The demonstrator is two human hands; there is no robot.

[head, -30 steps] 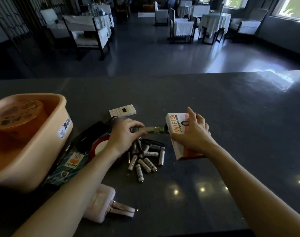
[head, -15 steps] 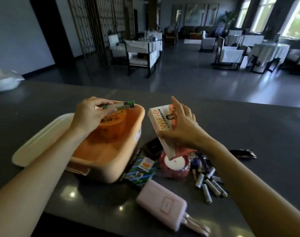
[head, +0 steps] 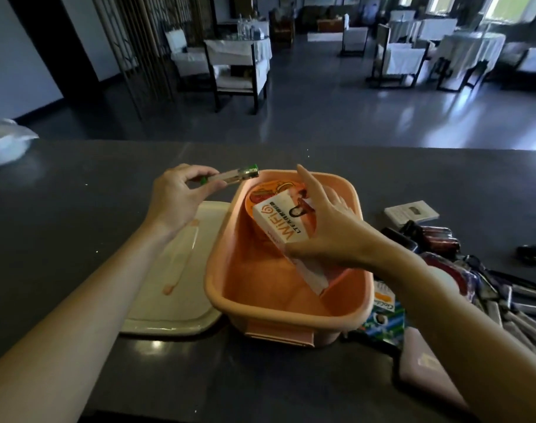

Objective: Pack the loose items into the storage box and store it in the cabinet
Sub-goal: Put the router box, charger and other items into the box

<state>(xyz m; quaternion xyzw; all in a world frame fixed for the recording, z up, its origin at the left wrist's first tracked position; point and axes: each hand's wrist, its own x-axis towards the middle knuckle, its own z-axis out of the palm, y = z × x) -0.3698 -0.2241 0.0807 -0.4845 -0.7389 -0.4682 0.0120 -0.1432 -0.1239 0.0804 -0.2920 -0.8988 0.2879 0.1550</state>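
The pink storage box (head: 260, 303) stands open on the dark counter in front of me, with an orange round tub (head: 269, 190) at its far end. My right hand (head: 330, 233) grips a white and orange WiFi carton (head: 279, 227), tilted, its lower end inside the box. My left hand (head: 178, 196) pinches a slim clear lighter with a green cap (head: 239, 175), held just left of the box's far rim. Right of the box lie loose batteries (head: 517, 319), a snack packet (head: 385, 319) and a pink power bank (head: 428, 370).
The box's cream lid (head: 181, 288) lies flat to the left, touching the box. A white card box (head: 410, 213), dark wrapped items (head: 434, 239) and a black object (head: 535, 254) sit at the right. A white bag (head: 4, 145) rests at the far left. Chairs stand beyond the counter.
My right hand brought the WiFi carton from above the loose items down into the box. My left hand carried the lighter from the pile to the box's far left rim.
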